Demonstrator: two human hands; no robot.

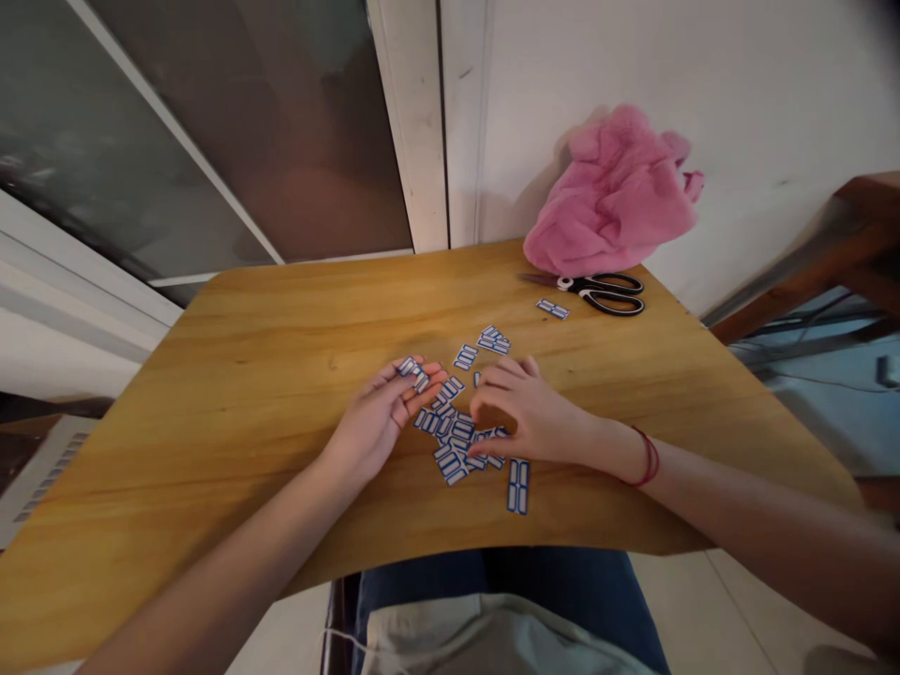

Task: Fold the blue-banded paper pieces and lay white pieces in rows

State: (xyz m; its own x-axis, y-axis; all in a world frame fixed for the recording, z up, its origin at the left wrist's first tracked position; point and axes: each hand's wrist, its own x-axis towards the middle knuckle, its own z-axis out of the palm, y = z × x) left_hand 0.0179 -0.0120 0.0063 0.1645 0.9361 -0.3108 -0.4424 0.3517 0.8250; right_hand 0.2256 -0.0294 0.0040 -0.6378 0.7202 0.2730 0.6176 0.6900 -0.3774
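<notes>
Plainly, from my head view, the pile of cards [457, 436] is white panels edged in blue, flat and overlapping at odd angles on the wooden table [316, 328], nearer me than the scissors [583, 284] and to their left. My left hand [372, 427], farther left of the scissors than the pile, is turned palm up, thumb pinching the held cards [413, 373] against my fingers. My right hand [534, 412], on my side of the scissors, arches over the pile with thumb and fingers parted, gripping nothing I can see; whether its thumb touches a card, I can't tell. Counting: one pair of scissors, one pink cloth [611, 206] just behind them, one lone card [552, 308] just left of their handles, and one four-panel card [518, 486] well apart from them, toward me. The piled cards overlap too much to count fairly.
</notes>
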